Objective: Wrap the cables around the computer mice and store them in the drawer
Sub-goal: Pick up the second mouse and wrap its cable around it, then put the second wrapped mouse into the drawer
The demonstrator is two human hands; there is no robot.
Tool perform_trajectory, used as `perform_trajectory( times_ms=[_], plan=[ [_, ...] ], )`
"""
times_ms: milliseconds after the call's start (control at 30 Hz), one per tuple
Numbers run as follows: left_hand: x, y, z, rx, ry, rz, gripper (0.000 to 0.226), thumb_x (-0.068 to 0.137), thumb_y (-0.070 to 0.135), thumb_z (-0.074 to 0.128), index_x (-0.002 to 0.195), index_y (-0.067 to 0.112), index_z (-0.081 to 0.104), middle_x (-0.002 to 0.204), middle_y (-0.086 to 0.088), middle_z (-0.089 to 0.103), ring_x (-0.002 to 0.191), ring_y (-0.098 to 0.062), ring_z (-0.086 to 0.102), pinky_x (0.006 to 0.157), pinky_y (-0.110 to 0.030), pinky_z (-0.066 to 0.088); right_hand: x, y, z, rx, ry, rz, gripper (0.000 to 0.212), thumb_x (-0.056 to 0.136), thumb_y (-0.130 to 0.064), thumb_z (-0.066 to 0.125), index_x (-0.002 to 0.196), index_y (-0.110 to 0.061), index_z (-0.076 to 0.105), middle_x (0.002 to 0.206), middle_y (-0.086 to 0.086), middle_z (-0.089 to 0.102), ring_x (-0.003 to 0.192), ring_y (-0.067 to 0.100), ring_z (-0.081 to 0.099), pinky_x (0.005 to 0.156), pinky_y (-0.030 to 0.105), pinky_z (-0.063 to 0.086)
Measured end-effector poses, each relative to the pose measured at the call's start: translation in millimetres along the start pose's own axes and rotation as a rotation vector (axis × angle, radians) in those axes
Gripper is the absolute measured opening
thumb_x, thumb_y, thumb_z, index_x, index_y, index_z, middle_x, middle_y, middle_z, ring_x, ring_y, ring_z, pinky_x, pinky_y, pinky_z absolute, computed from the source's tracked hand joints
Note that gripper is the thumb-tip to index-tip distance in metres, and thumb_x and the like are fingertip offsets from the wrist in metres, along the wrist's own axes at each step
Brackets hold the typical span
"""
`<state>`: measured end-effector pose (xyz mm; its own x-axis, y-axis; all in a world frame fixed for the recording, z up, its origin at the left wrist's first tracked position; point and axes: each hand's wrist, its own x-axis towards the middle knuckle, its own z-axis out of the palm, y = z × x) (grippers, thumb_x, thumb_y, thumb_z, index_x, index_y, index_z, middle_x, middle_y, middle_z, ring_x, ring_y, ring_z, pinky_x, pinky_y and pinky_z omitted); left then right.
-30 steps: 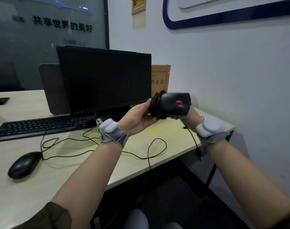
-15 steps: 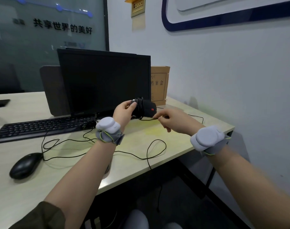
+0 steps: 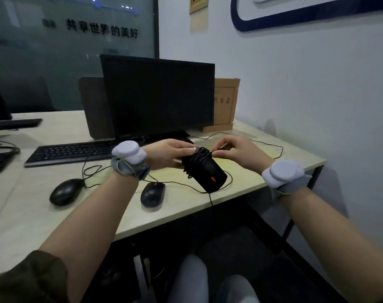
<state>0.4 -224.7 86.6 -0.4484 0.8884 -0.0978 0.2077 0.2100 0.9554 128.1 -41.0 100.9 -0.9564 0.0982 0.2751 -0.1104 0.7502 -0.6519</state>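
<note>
A black mouse with a red wheel (image 3: 208, 172) hangs above the desk, its cable coiled round its rear end. My left hand (image 3: 167, 155) grips that wrapped end. My right hand (image 3: 236, 153) pinches the end of the cable right beside the coil. Two more black mice lie on the desk: a small one with a red wheel (image 3: 153, 193) near the front edge and a larger one (image 3: 65, 191) to the left, their loose cables (image 3: 94, 171) trailing across the desk. No drawer is in view.
A dark monitor (image 3: 157, 97) and a black keyboard (image 3: 70, 152) stand behind the hands on the pale desk (image 3: 22, 232). A cardboard box (image 3: 225, 103) sits against the wall at the back right. The desk's front edge runs just under the held mouse.
The held mouse has come down and nearer, now pointing down to the right. My right hand has moved in to the coil. The view has tilted down, showing the small mouse.
</note>
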Motion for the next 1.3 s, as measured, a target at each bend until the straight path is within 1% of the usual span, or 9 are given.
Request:
perform_trajectory(
  times_ms=[200,367,500,600,700,800,933,1100,1300],
  plan=[
    [-48,-14,-19,0.061,-0.045,-0.099,0.023,0.086,0.025,0.054,0.106,0.026,0.065,0.104,-0.001,0.065,0.098,-0.013,0.058,0.092,-0.032,0.047,-13,-19,39,-0.068,-0.032,-0.017,0.017,0.076,-0.038,0.071,0.089,-0.034,0.06,0.093,-0.01,0.051,0.084,0.003,0.049,0.071,0.012,0.039],
    [-102,-70,-27,0.058,-0.151,-0.281,0.039,0.076,0.031,0.057,0.109,0.01,0.063,0.094,-0.005,0.061,0.086,-0.014,0.056,0.075,-0.022,0.054,-42,-40,116,-0.204,-0.243,-0.072,0.009,0.078,-0.039,0.069,0.079,-0.031,0.066,0.074,-0.015,0.054,0.067,0.0,0.048,0.059,0.016,0.036],
    [-129,-119,-25,0.018,-0.051,-0.411,0.015,0.09,0.019,0.051,0.1,0.013,0.061,0.079,-0.001,0.063,0.065,-0.004,0.062,0.056,-0.017,0.053,-51,-49,168,-0.214,-0.388,0.008,0.011,0.081,-0.029,0.069,0.083,-0.019,0.069,0.069,-0.009,0.065,0.058,0.003,0.06,0.053,0.012,0.043],
    [-152,-151,-29,0.027,-0.017,-0.486,0.013,0.094,0.017,0.047,0.095,0.015,0.06,0.062,0.007,0.063,0.051,0.0,0.057,0.048,-0.015,0.049,-54,-58,209,-0.194,-0.467,0.04,0.014,0.082,-0.023,0.068,0.092,-0.014,0.064,0.065,-0.004,0.067,0.057,0.009,0.066,0.059,0.022,0.05],
    [-173,-177,-34,0.076,-0.008,-0.543,0.014,0.093,0.021,0.049,0.1,0.018,0.061,0.072,0.003,0.058,0.056,-0.004,0.051,0.05,-0.015,0.05,-56,-63,246,-0.175,-0.515,0.057,0.017,0.083,-0.019,0.067,0.096,-0.011,0.061,0.06,-0.006,0.065,0.057,0.011,0.067,0.055,0.022,0.052],
    [-192,-204,-36,0.186,-0.018,-0.651,0.019,0.092,0.025,0.052,0.109,0.02,0.058,0.09,-0.008,0.049,0.067,-0.01,0.045,0.052,-0.013,0.05,-57,-67,287,-0.16,-0.642,0.103,0.013,0.083,-0.016,0.066,0.09,-0.005,0.064,0.077,0.013,0.073,0.067,0.019,0.071,0.061,0.026,0.056],
    [-189,-211,-29,0.373,-0.003,-0.66,0.035,0.09,0.033,0.055,0.123,0.022,0.056,0.102,-0.004,0.053,0.086,-0.012,0.05,0.056,-0.009,0.048,-57,-59,304,-0.195,-0.712,0.154,0.014,0.084,-0.016,0.065,0.085,-0.003,0.068,0.079,0.015,0.074,0.054,0.012,0.065,0.052,0.014,0.05],
    [-201,-226,-28,0.403,0.082,-0.745,0.036,0.09,0.028,0.057,0.123,0.014,0.057,0.103,-0.002,0.056,0.077,-0.007,0.053,0.054,-0.011,0.049,-56,-63,328,-0.08,-0.779,0.238,0.017,0.086,-0.013,0.062,0.087,0.003,0.067,0.079,0.016,0.069,0.063,0.019,0.065,0.071,0.028,0.054],
    [-203,-219,-30,0.726,0.046,-0.802,0.04,0.091,0.032,0.054,0.127,0.014,0.056,0.131,-0.002,0.057,0.116,-0.015,0.055,0.098,-0.025,0.041,-57,-77,342,-0.083,-0.812,0.208,0.013,0.089,-0.009,0.056,0.086,0.002,0.064,0.087,0.021,0.07,0.069,0.028,0.068,0.069,0.029,0.054]
  ],
)
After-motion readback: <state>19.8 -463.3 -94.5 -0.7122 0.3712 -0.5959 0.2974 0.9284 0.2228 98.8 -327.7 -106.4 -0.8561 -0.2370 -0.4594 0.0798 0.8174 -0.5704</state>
